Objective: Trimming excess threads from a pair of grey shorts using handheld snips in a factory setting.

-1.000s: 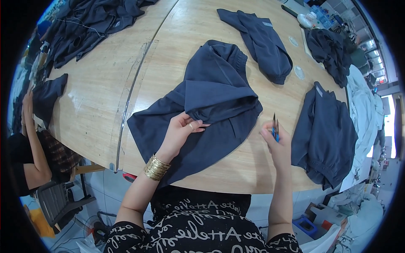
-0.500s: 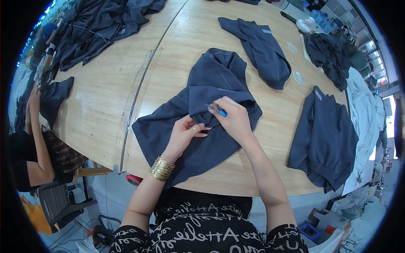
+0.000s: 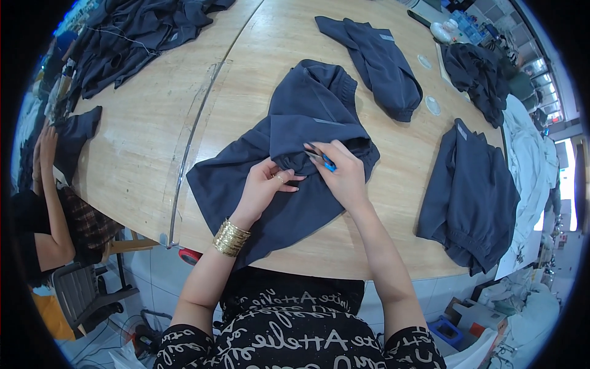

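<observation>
A dark blue-grey garment [image 3: 246,160] with a gathered elastic edge lies spread on the table in front of me, partly folded over itself. My left hand [image 3: 268,187], gold bracelets at its wrist, pinches a bunched bit of the cloth between thumb and fingers. Just to the right, my right hand [image 3: 342,174] grips small blue-handled thread snips [image 3: 330,164]. Their dark blades point up and left, close above the cloth near my left fingertips. Whether the blades touch the fabric or a thread, I cannot make out.
Folded dark garments lie at the far right [image 3: 384,67] and near right [image 3: 470,197]. A heap of dark clothes [image 3: 141,43] covers the far left. A seam [image 3: 195,132] crosses the wooden table [image 3: 147,147]. At left, another person's hands [image 3: 46,150] touch dark cloth; pale fabric [image 3: 530,178] hangs at right.
The view has shifted slightly. My right hand has turned a little, and the snips' blades have moved slightly relative to the cloth. My left hand keeps its pinch on the garment.
</observation>
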### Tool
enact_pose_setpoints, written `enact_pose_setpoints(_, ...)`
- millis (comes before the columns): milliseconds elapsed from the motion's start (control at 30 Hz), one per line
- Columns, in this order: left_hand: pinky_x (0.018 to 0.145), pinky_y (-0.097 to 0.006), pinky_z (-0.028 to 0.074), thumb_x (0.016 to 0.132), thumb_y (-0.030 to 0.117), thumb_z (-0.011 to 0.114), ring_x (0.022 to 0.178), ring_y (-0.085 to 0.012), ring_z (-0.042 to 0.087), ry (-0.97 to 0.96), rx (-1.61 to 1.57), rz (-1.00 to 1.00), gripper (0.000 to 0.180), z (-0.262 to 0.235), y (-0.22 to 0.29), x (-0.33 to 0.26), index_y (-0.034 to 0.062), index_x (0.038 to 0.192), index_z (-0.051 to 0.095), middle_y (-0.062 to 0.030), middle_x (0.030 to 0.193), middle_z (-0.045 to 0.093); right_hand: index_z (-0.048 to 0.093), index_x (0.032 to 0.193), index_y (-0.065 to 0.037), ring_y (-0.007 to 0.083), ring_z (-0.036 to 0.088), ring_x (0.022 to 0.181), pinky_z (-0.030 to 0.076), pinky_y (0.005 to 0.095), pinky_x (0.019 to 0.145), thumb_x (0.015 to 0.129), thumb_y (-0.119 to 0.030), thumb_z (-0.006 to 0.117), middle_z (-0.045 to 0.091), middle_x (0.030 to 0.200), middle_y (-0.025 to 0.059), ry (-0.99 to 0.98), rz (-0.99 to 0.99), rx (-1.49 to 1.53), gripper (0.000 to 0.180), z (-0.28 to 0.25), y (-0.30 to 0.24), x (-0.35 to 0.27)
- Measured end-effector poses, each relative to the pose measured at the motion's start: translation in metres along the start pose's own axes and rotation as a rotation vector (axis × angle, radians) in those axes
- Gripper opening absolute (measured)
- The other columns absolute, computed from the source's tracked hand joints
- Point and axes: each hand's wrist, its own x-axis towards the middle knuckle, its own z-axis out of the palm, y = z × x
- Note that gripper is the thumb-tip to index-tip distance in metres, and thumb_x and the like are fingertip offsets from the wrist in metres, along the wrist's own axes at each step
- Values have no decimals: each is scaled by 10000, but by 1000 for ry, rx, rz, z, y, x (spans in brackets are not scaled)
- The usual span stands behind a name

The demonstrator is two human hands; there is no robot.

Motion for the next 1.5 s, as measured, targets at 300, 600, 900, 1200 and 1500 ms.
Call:
enact_pose_setpoints(300, 737, -277, 549, 901, 60, 534, 949, -213, 649, 3, 9, 3, 232, 1, 1, -1, -18, 1118, 561, -99, 1014, 636, 581, 871, -13, 190, 573, 688, 443, 264, 640, 794, -62, 665, 567, 782, 74, -72, -77, -48, 124, 1, 10, 15)
enact_pose_setpoints(600, 770, -281, 529, 909, 121, 561, 890, -187, 646, -56, 235, -152, 198, -23, 36, -29, -8, 1060, 565, -108, 1005, 640, 573, 912, -4, 142, 542, 718, 434, 263, 677, 912, -147, 561, 585, 818, 51, -122, 261, 253, 143, -66, 1, -36)
enact_pose_setpoints(900, 784, -344, 472, 711, 64, 676, 817, -314, 597, 129, 1219, 655, 169, -10, 37, 43, 18, 869, 639, -98, 769, 628, 629, 936, -25, 272, 632, 778, 474, 304, 693, 813, -79, 643, 629, 847, 102, -87, 92, 79, 135, -22, -10, -13)
enact_pose_setpoints(1200, 668, -212, 441, 837, 164, 641, 721, -51, 562, 8, 348, -40, 152, -21, 38, 50, 21, 884, 667, 6, 761, 646, 637, 994, -25, 256, 626, 802, 477, 301, 709, 782, -92, 669, 623, 863, 101, 33, 141, 123, 225, 0, 3, 15)
enact_pose_setpoints(1500, 720, -195, 457, 848, 164, 642, 806, -57, 598, 2, 32, -78, 204, 3, 33, 40, 31, 1000, 669, -1, 896, 665, 620, 891, -6, 249, 605, 775, 469, 301, 694, 770, -115, 697, 585, 840, 92, 140, -17, 30, 180, 2, -5, 16)
